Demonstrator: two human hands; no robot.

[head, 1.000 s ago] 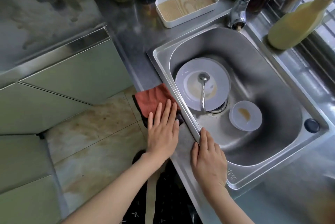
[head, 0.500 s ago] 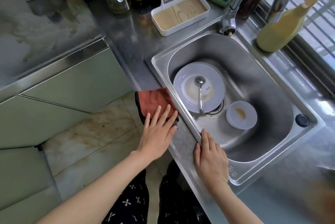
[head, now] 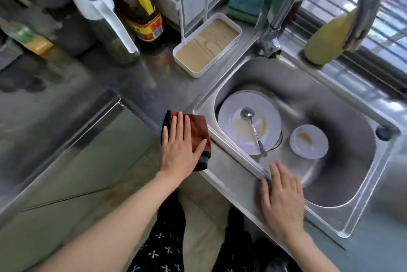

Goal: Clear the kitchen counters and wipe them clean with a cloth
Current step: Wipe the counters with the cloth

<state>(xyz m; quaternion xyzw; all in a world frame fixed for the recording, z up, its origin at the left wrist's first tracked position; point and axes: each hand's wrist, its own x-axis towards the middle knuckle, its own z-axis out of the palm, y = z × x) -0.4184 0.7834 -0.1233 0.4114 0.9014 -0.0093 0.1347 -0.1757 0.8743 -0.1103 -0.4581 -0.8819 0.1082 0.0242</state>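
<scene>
Nearest, the right hand (head: 283,201) lies flat with straight fingers on the front rim of the sink (head: 240,156), holding nothing. Just beyond it, the left hand (head: 180,150) presses open-palmed on the folded red cloth (head: 199,128). The cloth sits at the worktop (head: 158,86) front edge, touching the sink's left corner and partly overhanging. It looks soft, light and limp, likely to bunch or slide on slick steel. Broad palm pressure suits wiping; for lifting, pinch the folded edge. Farther off, a plate (head: 233,122), spoon (head: 253,130) and bowl (head: 312,148) lie in the sink, and a tray (head: 207,49) stands on the worktop.
</scene>
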